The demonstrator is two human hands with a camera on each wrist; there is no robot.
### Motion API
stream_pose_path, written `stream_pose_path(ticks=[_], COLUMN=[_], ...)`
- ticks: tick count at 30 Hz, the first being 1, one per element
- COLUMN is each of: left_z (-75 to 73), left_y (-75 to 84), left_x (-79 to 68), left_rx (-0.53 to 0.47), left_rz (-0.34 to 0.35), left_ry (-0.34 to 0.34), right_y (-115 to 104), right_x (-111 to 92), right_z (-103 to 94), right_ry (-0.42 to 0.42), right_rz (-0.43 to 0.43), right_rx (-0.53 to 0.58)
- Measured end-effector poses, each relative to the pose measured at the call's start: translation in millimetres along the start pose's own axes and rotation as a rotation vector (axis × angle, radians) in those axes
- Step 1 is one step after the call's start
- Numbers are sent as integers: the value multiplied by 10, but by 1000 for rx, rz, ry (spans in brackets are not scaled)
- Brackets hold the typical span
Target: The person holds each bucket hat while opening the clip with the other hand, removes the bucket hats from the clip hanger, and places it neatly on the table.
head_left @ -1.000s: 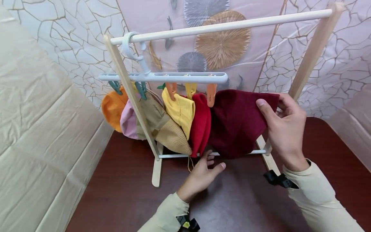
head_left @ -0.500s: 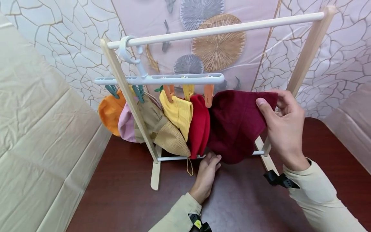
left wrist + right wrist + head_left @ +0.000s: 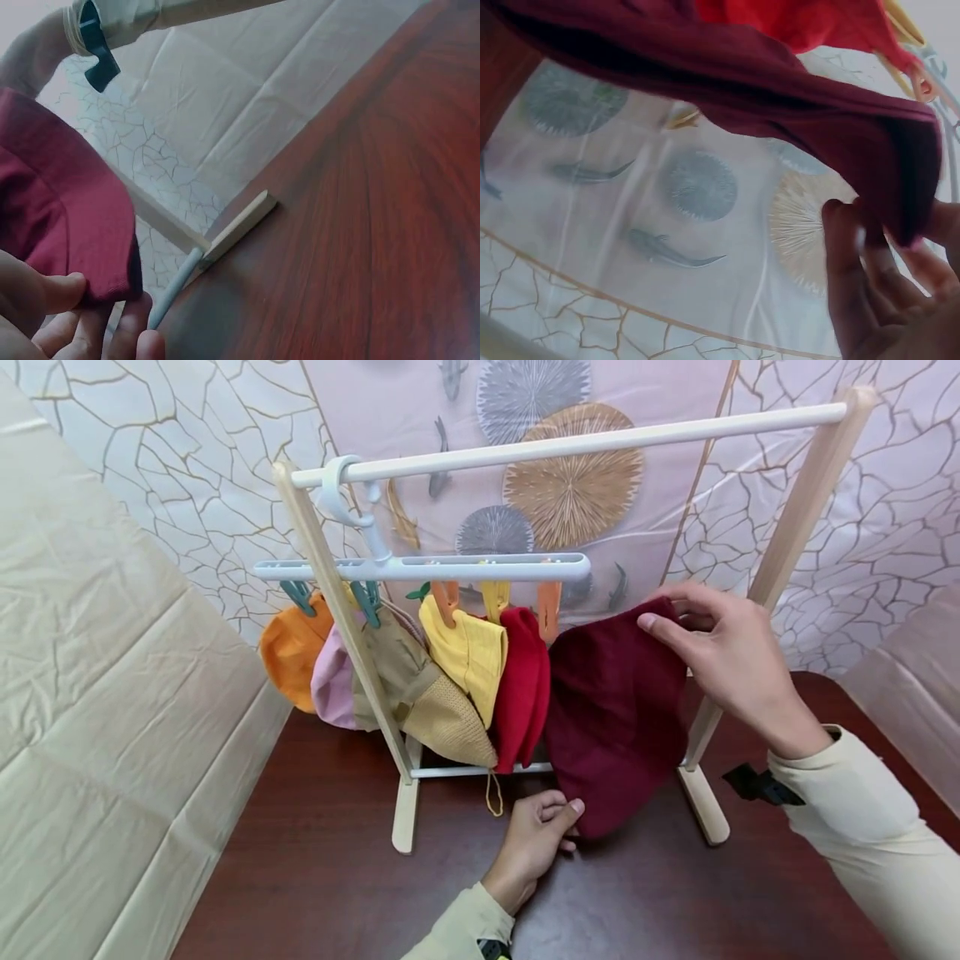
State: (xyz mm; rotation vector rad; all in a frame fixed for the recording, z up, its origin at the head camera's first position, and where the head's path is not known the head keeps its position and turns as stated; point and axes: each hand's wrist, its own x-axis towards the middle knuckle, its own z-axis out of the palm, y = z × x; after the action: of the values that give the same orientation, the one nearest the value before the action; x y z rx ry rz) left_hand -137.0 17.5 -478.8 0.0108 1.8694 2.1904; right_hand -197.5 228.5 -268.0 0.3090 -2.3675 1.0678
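A maroon fabric hat (image 3: 618,718), seemingly a bucket hat, spreads between both hands at the right end of a row of hats. My right hand (image 3: 731,647) pinches its upper right edge between thumb and fingers. Down low, my left hand (image 3: 536,843) pinches the bottom left edge; in the left wrist view the thumb (image 3: 64,291) lies on the cloth with fingers beneath. An orange clothespin (image 3: 549,610) hangs by the hat's upper left; whether it grips the maroon cloth I cannot tell. Beside it hang a red hat (image 3: 522,693) and a yellow hat (image 3: 465,652).
A light blue clip hanger (image 3: 480,567) hooks over the top bar (image 3: 585,442) of a wooden rack. Farther left hang a tan hat (image 3: 442,714), a pink hat (image 3: 335,685) and an orange hat (image 3: 292,652). The rack stands on a dark red-brown table (image 3: 322,877).
My left hand moved from the rack's lower bar to the maroon hat's bottom edge and took hold of it. The hat's lower part came down and forward; my right hand shifted slightly left and up.
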Motion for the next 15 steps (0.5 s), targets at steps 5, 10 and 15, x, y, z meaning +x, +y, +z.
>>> stream_pose_path(ticks=[5, 10, 15], left_z=[-5, 2, 33], left_y=[6, 11, -23], left_x=[-99, -183, -251], left_rx=[-31, -53, -56], left_rz=[-28, -31, -55], left_ry=[-14, -32, -47], right_y=[111, 169, 222], right_x=[101, 173, 199], right_z=[-6, 50, 150], right_ry=[-137, -247, -284], right_rz=[-53, -144, -186], right_rx=[-164, -327, -439])
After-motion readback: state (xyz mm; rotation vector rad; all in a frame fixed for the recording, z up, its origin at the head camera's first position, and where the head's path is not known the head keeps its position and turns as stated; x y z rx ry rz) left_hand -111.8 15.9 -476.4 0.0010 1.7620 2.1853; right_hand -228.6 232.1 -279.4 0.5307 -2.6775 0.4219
